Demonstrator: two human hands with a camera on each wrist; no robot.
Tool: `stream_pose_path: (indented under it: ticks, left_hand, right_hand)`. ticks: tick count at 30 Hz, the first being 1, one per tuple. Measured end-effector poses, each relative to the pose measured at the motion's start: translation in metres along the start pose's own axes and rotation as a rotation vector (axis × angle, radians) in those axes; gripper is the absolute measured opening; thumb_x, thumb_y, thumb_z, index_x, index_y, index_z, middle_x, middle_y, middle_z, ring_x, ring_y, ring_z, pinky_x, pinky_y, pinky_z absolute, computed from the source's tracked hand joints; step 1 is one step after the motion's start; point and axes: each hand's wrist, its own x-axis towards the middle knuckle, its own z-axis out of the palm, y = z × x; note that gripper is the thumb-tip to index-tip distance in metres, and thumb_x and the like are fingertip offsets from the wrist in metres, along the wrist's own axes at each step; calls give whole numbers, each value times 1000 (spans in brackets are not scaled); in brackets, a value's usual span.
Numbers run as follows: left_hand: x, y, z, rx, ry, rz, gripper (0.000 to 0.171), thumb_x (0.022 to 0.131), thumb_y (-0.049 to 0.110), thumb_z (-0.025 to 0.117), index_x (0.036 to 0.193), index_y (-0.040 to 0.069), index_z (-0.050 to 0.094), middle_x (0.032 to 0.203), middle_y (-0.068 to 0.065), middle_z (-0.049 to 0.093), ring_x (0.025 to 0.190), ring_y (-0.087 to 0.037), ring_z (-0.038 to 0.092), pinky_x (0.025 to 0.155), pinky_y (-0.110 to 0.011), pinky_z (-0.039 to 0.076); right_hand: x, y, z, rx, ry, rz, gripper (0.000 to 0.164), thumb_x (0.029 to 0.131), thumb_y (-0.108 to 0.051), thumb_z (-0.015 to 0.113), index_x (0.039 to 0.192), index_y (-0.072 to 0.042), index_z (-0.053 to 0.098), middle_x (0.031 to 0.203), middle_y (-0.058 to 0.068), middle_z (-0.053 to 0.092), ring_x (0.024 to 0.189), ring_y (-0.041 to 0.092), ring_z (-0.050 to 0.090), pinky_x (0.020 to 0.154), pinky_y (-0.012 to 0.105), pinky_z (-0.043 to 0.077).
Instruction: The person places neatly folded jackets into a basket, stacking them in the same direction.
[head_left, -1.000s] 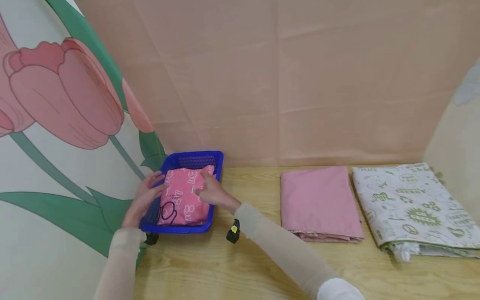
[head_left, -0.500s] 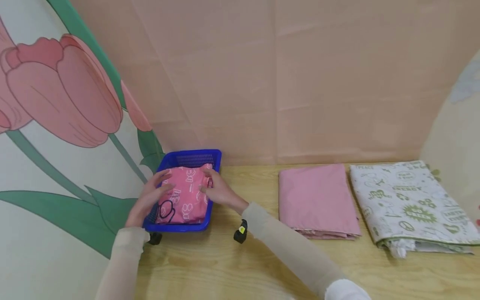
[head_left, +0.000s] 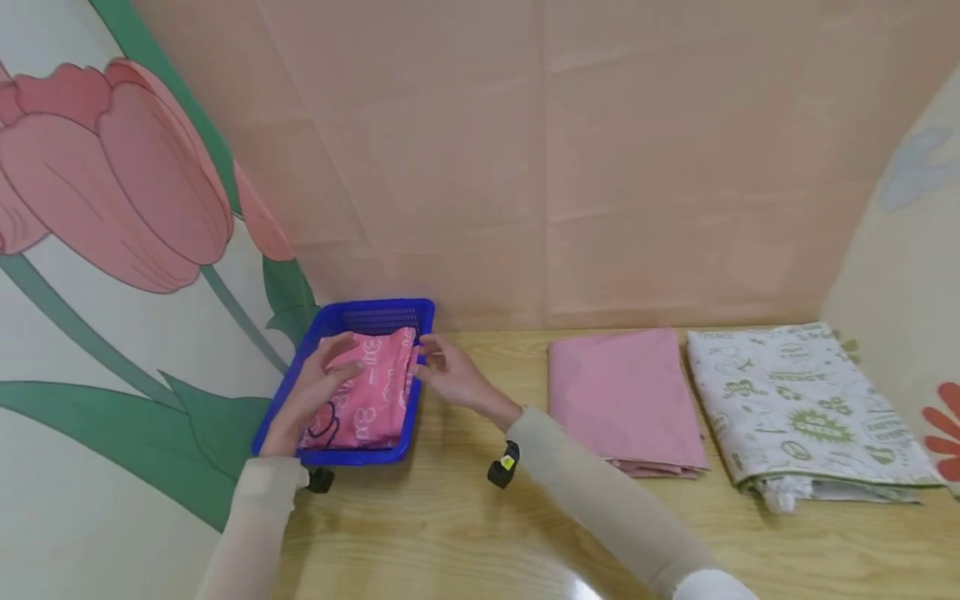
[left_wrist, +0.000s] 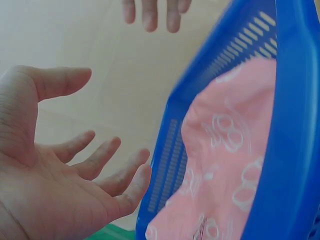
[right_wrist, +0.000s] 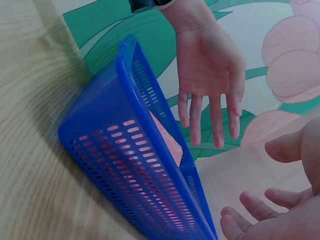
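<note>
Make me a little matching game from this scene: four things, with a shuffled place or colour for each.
Things:
1. basket
2. patterned pink cloth
3. plain pink cloth
4. white cloth

Clues:
A. between the basket and white cloth
B. blue
C. rightmost of the four, head view
D. inside the basket

Pairs: 1-B, 2-D, 3-A, 4-C

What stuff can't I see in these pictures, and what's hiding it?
- Head view: the floor of the blue basket, covered by the printed pink cloth.
- Head view: part of that cloth's left side, behind the left hand.
- Head view: some green words on the white cloth, too small to read.
- Right wrist view: part of the right hand, cut off by the right edge.
- Left wrist view: the right palm, cut off by the top edge.
</note>
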Motion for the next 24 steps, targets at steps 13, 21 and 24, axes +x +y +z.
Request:
stream_pose_path:
  ticks: [13,21,24]
  left_hand:
    - [6,12,33,-105,-6,11,64,109,25,62,166,10,35,168,-17,41,153,-41,42,124,-60,37]
    - [1,20,49,-164,3,89,57,110,20,57,162,3,40,164,-21,45,152,-39,42,122,-55,39]
    - [1,24,54,-162,-9,122,56,110,17,57,161,1,40,164,-22,46,152,-40,42,121,-54,42]
  right_hand:
    - [-19,2,-37,67,0,-21,53,105,-11,65,155,-2,48,149,21,57,137,41,60,112,49,53]
    - [-32,9,-61,68,26,-18,52,106,-16,66,155,-7,50,146,15,59,133,36,64,107,48,57]
    - [-34,11,-67,68,34,-21,50,106,-15,66,153,-7,52,145,15,60,132,36,64,106,47,57]
